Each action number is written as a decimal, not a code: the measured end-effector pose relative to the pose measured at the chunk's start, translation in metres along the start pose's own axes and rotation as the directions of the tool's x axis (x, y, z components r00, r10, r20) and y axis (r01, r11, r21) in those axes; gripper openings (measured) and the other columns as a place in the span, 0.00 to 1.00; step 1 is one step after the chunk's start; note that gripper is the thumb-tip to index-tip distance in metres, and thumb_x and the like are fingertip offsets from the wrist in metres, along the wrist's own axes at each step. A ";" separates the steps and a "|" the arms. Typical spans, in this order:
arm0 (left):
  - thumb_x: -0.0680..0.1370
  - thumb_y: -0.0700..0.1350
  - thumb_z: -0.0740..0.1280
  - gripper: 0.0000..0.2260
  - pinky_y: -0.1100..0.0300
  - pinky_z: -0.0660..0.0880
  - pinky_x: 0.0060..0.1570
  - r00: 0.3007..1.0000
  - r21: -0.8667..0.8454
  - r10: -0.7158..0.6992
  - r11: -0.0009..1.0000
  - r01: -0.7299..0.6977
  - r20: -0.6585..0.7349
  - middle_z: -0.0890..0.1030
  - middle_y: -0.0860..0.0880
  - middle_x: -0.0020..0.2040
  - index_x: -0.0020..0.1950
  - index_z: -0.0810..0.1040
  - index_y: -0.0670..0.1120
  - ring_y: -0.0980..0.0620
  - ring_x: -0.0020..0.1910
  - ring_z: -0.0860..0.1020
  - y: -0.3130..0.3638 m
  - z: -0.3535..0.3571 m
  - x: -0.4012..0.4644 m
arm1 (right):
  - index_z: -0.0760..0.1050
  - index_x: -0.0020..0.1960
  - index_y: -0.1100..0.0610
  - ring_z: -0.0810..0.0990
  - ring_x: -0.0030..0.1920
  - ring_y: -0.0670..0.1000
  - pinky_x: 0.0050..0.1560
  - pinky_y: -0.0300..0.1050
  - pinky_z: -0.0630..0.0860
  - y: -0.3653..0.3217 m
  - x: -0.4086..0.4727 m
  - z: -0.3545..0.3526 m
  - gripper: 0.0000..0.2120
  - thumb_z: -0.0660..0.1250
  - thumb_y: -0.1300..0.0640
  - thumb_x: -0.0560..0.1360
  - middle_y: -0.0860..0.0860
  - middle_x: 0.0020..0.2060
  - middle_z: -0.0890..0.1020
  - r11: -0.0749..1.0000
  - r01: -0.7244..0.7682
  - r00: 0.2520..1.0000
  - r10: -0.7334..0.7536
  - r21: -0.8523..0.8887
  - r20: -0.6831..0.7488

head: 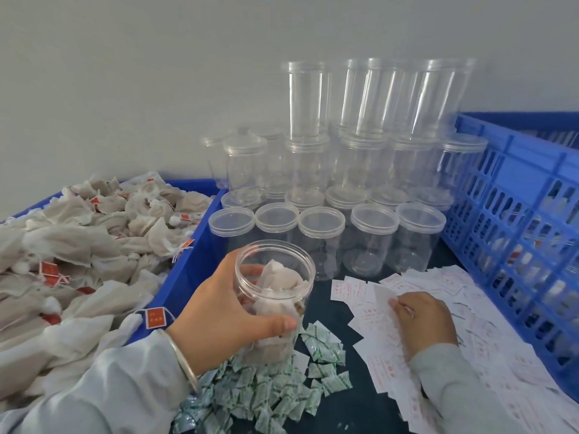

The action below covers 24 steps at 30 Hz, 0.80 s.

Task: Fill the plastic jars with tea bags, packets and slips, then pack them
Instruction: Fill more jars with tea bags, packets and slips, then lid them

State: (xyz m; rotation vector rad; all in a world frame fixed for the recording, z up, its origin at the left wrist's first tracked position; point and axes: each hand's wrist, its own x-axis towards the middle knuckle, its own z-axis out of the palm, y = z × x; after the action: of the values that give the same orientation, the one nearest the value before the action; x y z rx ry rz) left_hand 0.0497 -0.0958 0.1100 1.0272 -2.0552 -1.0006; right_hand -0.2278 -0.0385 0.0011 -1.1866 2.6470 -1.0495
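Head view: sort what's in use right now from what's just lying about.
In use: open jar with tea bags, gripped by left hand; paper slip pinched by right hand.
Lying about: lidded empty jars, green packets, tea-bag bin, blue crate.

Upper half of the frame is taken up by a plain pale grey wall (141, 73), evenly lit, no hard shadows seen. A dark navy tabletop (351, 399) is seen at lower centre. A blue slotted crate (513, 195) is set along the right edge, against the wall.
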 end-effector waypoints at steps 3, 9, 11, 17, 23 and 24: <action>0.55 0.54 0.82 0.36 0.81 0.68 0.41 0.999 0.027 0.016 1.000 -0.016 0.029 0.78 0.62 0.53 0.57 0.66 0.67 0.71 0.51 0.75 -0.002 0.001 0.001 | 0.80 0.56 0.66 0.74 0.57 0.58 0.57 0.44 0.66 -0.009 -0.006 -0.008 0.12 0.66 0.61 0.77 0.59 0.55 0.81 0.990 0.047 0.991 -0.029 0.134 -0.130; 0.52 0.63 0.77 0.38 0.80 0.68 0.44 0.991 0.093 0.036 0.995 -0.048 0.126 0.73 0.71 0.53 0.58 0.64 0.69 0.73 0.52 0.74 -0.001 0.006 -0.002 | 0.82 0.46 0.66 0.74 0.38 0.48 0.41 0.22 0.66 -0.059 -0.028 -0.041 0.05 0.70 0.66 0.73 0.51 0.39 0.79 0.892 0.346 0.909 -0.242 0.290 -0.341; 0.52 0.64 0.76 0.38 0.78 0.70 0.47 0.988 0.118 0.045 0.991 -0.063 0.148 0.72 0.71 0.54 0.58 0.62 0.72 0.72 0.53 0.74 0.000 0.005 -0.002 | 0.81 0.42 0.60 0.77 0.35 0.44 0.41 0.20 0.68 -0.081 -0.041 -0.052 0.03 0.72 0.66 0.71 0.45 0.36 0.79 0.799 0.474 0.868 -0.354 0.369 -0.348; 0.55 0.59 0.78 0.39 0.70 0.74 0.50 0.985 0.109 0.093 0.988 -0.110 0.148 0.75 0.64 0.56 0.61 0.63 0.68 0.67 0.51 0.76 -0.001 0.006 -0.003 | 0.84 0.43 0.51 0.79 0.40 0.43 0.44 0.31 0.73 -0.134 -0.065 -0.063 0.07 0.70 0.60 0.67 0.41 0.36 0.83 0.591 0.685 0.714 -0.660 0.426 -0.234; 0.56 0.55 0.79 0.36 0.70 0.75 0.48 0.982 0.086 0.127 0.986 -0.140 0.138 0.76 0.65 0.53 0.59 0.66 0.66 0.66 0.51 0.77 -0.003 0.006 -0.001 | 0.85 0.48 0.55 0.76 0.45 0.52 0.49 0.51 0.74 -0.144 -0.066 -0.057 0.12 0.63 0.56 0.71 0.48 0.40 0.81 0.643 0.732 0.653 -0.756 0.224 0.036; 0.56 0.56 0.78 0.36 0.71 0.74 0.48 0.982 0.080 0.129 0.987 -0.141 0.138 0.76 0.66 0.54 0.59 0.65 0.66 0.67 0.51 0.77 -0.003 0.006 -0.001 | 0.84 0.51 0.53 0.74 0.48 0.50 0.54 0.49 0.71 -0.143 -0.067 -0.058 0.15 0.61 0.52 0.72 0.47 0.43 0.80 0.656 0.712 0.659 -0.748 0.250 0.086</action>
State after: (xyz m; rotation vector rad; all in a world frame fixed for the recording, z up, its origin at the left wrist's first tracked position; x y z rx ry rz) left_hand 0.0469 -0.0944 0.1039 0.8723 -2.2642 -0.9362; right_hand -0.1076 -0.0283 0.1179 -2.2624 1.8360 -1.1537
